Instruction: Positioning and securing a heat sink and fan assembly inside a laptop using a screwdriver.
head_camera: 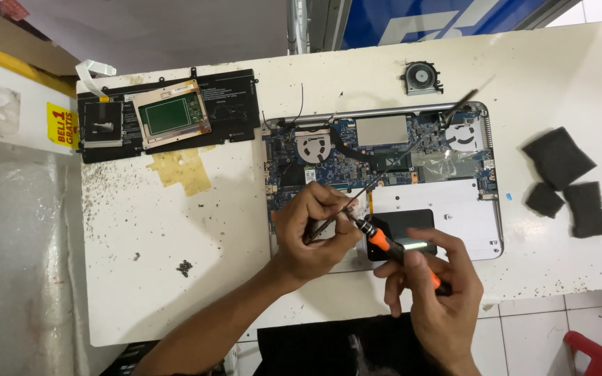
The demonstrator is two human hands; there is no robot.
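An opened laptop base (485, 240) lies on the white table, its blue circuit board (343, 163) and two fans exposed. My left hand (315, 233) rests on the laptop's lower left part and grips thin black tweezers (377, 177) that reach up over the board. My right hand (437, 292) holds an orange and black screwdriver (384, 242), its tip pointing toward my left hand's fingers near the black trackpad opening (409, 221).
A black battery pack (231, 111) with a removed trackpad (173, 113) on it lies at the upper left. A loose fan (421, 75) sits at the top. Three dark foam pads (566, 181) lie at right. Small screws (184, 267) lie lower left. A red stool (597, 355) stands below.
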